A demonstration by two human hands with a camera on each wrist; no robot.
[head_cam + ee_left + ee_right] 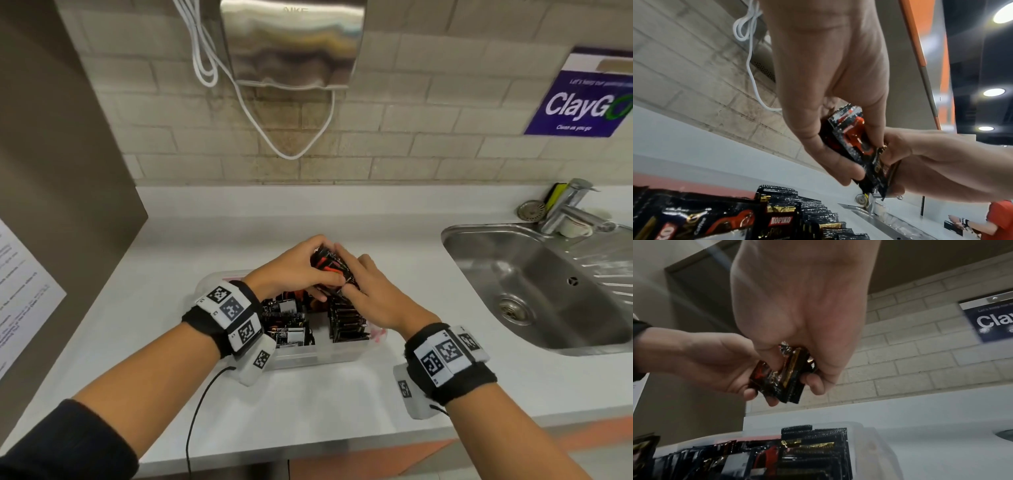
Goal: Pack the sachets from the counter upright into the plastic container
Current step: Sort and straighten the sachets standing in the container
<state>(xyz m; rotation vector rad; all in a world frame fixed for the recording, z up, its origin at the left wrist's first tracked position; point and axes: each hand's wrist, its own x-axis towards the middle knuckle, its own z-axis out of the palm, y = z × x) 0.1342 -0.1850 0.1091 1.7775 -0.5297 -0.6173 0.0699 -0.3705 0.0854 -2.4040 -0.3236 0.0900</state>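
Both hands, left [294,270] and right [373,294], grip sachets [330,267] above container [308,356].

This looks like a shared pantry or washroom-side kitchenette in an office or institution. A steel hand dryer [291,41] hangs on a pale brick-tiled wall [428,144] above a white counter [308,394], beside a stainless sink [548,291] with a tap [568,205]. A purple "ClayGo – Clean as you go" poster [582,102] and a printed notice [20,291] point to communal use.
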